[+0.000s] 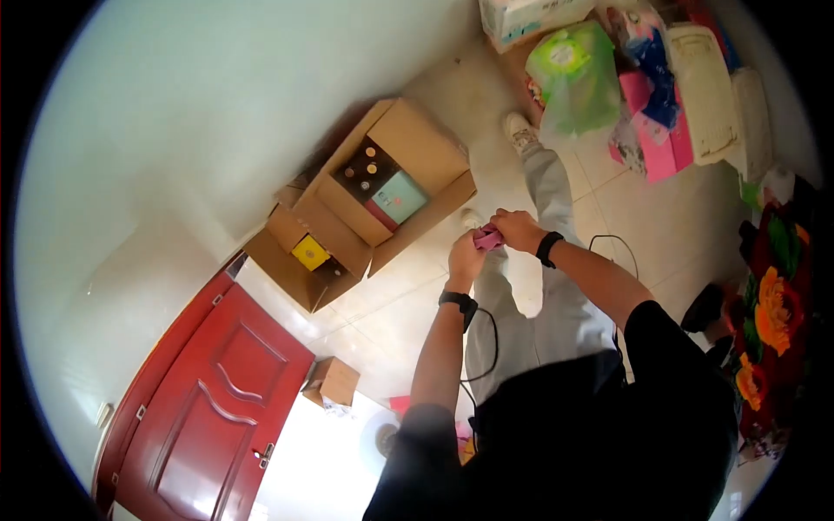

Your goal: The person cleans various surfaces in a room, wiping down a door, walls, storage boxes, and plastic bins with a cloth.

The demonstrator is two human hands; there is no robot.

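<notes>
A small pink-purple item (488, 238), perhaps folded cloth or paper, is held between my two hands in front of my legs. My left hand (466, 258) grips its near left side with the fingers closed. On the other side, my right hand (519, 231) has its fingers closed on the same item. Its exact kind is too small to make out. Beyond my hands stands an open cardboard box (434, 143) with dark round-topped things and a pale green box (400, 197) inside. Beside it, a second open carton (287, 267) holds a yellow packet (310, 252).
A red door (213, 399) is at lower left, near a small cardboard box (332, 382). At upper right are a green plastic bag (575, 78), a pink box (665, 143) and a cream plastic container (702, 91). Flowered fabric (773, 313) lies at right. A dark cable (495, 334) hangs by my left wrist.
</notes>
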